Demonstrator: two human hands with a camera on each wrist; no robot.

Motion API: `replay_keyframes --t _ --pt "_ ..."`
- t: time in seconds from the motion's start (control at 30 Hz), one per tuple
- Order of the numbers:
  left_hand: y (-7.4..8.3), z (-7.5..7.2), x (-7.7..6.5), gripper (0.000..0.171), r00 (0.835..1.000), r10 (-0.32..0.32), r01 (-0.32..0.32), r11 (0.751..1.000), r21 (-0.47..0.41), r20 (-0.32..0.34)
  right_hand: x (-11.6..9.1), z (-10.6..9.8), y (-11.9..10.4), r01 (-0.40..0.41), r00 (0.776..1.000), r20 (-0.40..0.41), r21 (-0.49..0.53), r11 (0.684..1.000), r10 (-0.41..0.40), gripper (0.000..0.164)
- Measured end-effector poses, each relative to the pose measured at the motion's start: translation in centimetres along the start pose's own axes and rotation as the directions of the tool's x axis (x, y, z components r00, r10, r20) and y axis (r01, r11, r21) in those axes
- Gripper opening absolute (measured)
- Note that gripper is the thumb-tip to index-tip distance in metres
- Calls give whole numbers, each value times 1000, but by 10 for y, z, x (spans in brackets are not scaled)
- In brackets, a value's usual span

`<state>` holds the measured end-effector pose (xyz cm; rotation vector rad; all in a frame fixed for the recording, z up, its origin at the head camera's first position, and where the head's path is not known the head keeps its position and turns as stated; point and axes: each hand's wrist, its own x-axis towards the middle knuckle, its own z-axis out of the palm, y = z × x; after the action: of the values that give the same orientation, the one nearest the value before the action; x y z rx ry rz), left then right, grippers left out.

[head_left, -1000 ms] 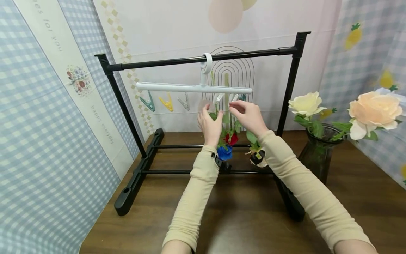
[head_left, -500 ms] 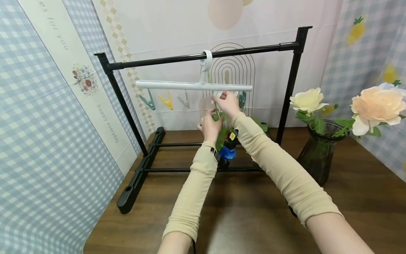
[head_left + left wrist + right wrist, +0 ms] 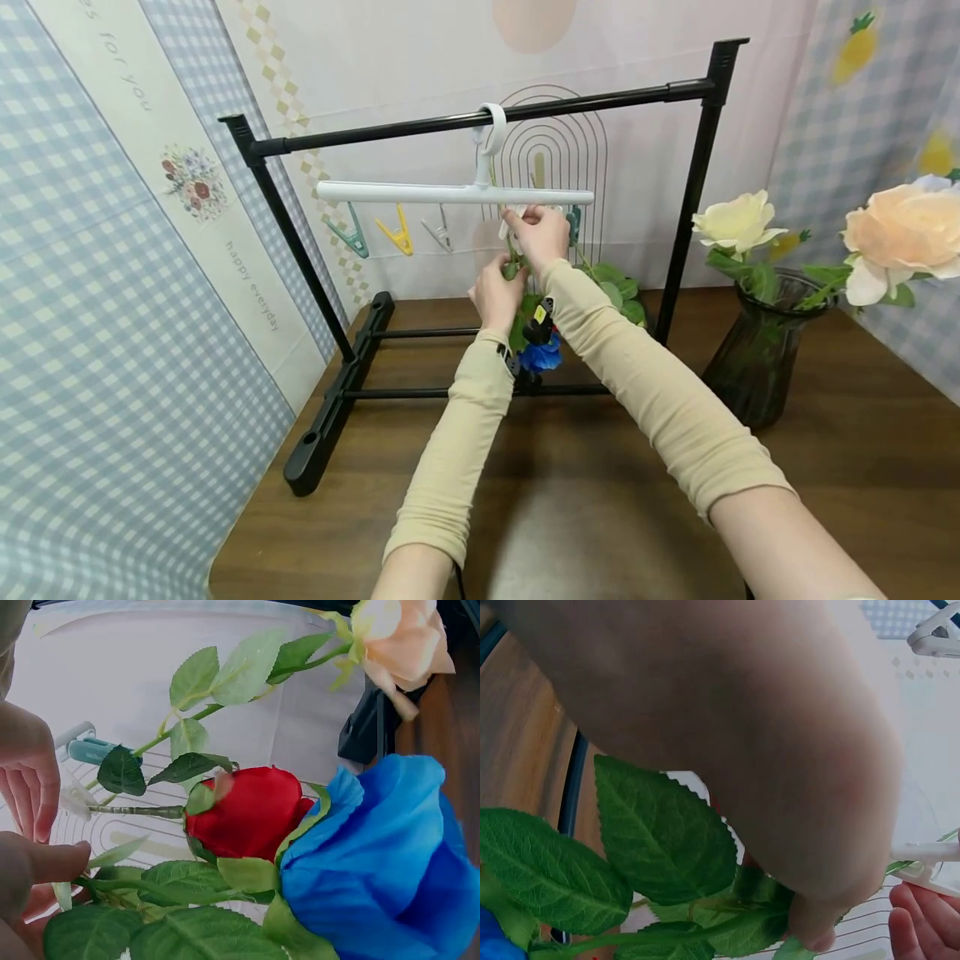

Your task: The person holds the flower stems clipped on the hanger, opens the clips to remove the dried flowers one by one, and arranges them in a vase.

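Note:
My left hand [image 3: 498, 296] pinches the green stem [image 3: 735, 924] of an upside-down blue artificial rose [image 3: 382, 859], below the white hanger [image 3: 420, 193]. Just above it, my right hand [image 3: 543, 237] grips a white clip [image 3: 926, 853] on the hanger's underside, at the stem's upper end. A red rose [image 3: 244, 814] and a peach rose [image 3: 405, 637] hang head down beside the blue one. The peach rose's stem runs up to a teal clip [image 3: 97, 750]. My left hand fills much of the right wrist view, covering part of the leaves.
The hanger hooks over a black rack's top bar [image 3: 412, 129]. On its left side hang a green clip [image 3: 352, 237], a yellow clip [image 3: 400, 235] and a grey clip [image 3: 441, 232]. A dark glass vase [image 3: 765, 358] with cream and peach roses stands right on the wooden table [image 3: 585, 500].
My right hand has moved left and taken hold of the white clip above my left hand. The left hand has stayed close to its place, on the stem. The head view has tilted slightly down.

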<state>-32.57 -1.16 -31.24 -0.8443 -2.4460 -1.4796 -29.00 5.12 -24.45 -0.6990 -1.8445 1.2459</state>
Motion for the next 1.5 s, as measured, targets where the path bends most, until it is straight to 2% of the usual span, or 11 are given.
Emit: replay_keyframes --t 0.2,0.53,0.77,0.93,1.03,1.2,1.37,1.5 --pt "0 -4 2 30 1000 4 -4 1000 -3 11 -1 -1 0 28 1000 -11 5 1000 -28 38" --pt "-2 -7 -4 29 999 18 -17 1000 -10 34 -2 -4 7 107 994 -24 -77 991 -110 38" --pt "-8 -12 -5 29 998 -31 32 999 -2 63 -1 -4 8 152 988 -13 -147 977 -156 36" --pt "-14 -24 -1 32 994 -85 79 993 88 66 0 -4 5 153 988 -3 -144 978 -155 35" --pt "-20 -38 2 33 993 -97 83 977 198 66 0 -5 3 147 989 11 -133 980 -147 34" --pt "-37 -63 1 26 994 -63 28 929 370 84 2 -7 0 136 990 42 -93 986 -133 35" --pt "-55 -77 -8 32 995 -24 -27 860 510 93 5 -11 3 114 993 49 -86 990 -110 37" --pt "-62 -84 -14 36 995 30 -78 801 594 90 6 -14 3 108 993 46 -81 991 -104 37"
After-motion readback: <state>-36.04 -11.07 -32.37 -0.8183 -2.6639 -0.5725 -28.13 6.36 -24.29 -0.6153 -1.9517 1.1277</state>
